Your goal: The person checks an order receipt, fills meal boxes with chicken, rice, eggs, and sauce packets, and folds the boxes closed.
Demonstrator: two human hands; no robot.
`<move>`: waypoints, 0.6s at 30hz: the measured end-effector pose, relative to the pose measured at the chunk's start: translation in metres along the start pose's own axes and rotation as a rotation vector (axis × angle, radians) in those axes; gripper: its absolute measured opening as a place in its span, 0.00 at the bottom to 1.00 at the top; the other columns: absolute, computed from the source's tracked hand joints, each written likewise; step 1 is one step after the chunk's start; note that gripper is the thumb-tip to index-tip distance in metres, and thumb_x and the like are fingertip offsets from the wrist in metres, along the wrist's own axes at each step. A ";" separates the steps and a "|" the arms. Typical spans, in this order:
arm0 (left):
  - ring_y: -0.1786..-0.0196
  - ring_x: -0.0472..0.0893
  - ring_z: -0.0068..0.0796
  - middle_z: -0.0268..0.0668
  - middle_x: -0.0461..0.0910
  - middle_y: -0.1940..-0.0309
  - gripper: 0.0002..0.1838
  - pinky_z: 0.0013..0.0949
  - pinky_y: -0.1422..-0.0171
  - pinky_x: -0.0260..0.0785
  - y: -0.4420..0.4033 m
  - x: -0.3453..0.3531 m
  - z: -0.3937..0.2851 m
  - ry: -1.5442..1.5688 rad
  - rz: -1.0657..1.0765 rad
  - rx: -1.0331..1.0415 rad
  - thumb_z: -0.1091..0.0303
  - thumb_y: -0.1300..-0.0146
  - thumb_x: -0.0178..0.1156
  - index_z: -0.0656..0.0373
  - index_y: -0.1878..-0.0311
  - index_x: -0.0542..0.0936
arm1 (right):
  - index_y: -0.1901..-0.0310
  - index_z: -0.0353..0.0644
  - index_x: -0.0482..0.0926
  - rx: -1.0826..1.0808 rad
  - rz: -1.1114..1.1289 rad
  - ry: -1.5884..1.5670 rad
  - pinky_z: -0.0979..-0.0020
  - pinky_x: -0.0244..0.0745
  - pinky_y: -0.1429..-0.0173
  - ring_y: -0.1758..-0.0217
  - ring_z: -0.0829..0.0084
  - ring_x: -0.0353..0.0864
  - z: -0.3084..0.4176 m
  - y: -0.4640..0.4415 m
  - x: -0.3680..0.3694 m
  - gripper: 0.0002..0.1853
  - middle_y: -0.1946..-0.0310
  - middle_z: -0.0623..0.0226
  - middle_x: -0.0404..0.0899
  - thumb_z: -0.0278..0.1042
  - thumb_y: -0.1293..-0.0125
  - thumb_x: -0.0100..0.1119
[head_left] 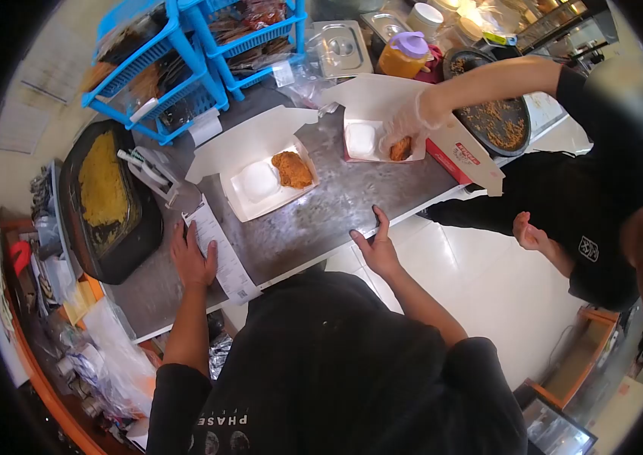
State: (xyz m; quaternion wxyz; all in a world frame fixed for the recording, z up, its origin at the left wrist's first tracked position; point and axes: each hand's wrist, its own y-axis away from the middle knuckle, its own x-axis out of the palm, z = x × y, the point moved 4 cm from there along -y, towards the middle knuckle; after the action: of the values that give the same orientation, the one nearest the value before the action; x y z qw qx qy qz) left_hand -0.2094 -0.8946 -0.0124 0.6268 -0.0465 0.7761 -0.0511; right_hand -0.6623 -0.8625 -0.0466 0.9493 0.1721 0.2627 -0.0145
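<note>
My left hand lies flat on the metal counter, at the left side of a long printed receipt, which it touches or partly covers. My right hand is at the counter's front edge, thumb and forefinger apart, holding nothing. Beyond my hands stands an open meal box with a piece of fried chicken and a round white wrapped portion. Farther right, a co-worker's gloved hand reaches into a second open box, over another chicken piece.
A black pan with a yellow layer sits at the left, beside a white dispenser. Blue basket racks stand behind. A red-and-white box and a dark crumb-covered pan are near the co-worker at right.
</note>
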 end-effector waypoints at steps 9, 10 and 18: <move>0.20 0.59 0.57 0.53 0.62 0.23 0.36 0.56 0.18 0.49 0.004 0.009 0.007 0.038 -0.044 0.035 0.50 0.34 0.62 0.58 0.26 0.70 | 0.20 0.49 0.39 0.082 0.057 -0.016 0.55 0.78 0.57 0.67 0.53 0.86 0.001 0.001 -0.001 0.50 0.73 0.52 0.83 0.54 0.27 0.64; 0.20 0.59 0.57 0.53 0.62 0.23 0.36 0.56 0.18 0.49 0.004 0.010 0.007 0.032 -0.024 0.008 0.50 0.34 0.62 0.58 0.26 0.70 | 0.20 0.50 0.39 0.077 0.048 -0.026 0.54 0.79 0.57 0.67 0.51 0.86 -0.001 0.001 0.000 0.49 0.73 0.51 0.83 0.55 0.27 0.64; 0.20 0.58 0.55 0.52 0.60 0.22 0.38 0.55 0.17 0.47 0.003 0.004 0.002 -0.038 0.012 -0.018 0.46 0.32 0.59 0.58 0.25 0.68 | 0.20 0.52 0.45 0.062 0.062 0.127 0.48 0.79 0.55 0.61 0.42 0.87 0.021 0.002 -0.013 0.45 0.68 0.42 0.85 0.58 0.27 0.61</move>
State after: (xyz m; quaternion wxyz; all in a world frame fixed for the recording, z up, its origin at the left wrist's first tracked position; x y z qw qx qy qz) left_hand -0.2082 -0.8919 -0.0173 0.6412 -0.0487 0.7648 -0.0396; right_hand -0.6630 -0.8682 -0.0222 0.9249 0.2101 0.3165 0.0178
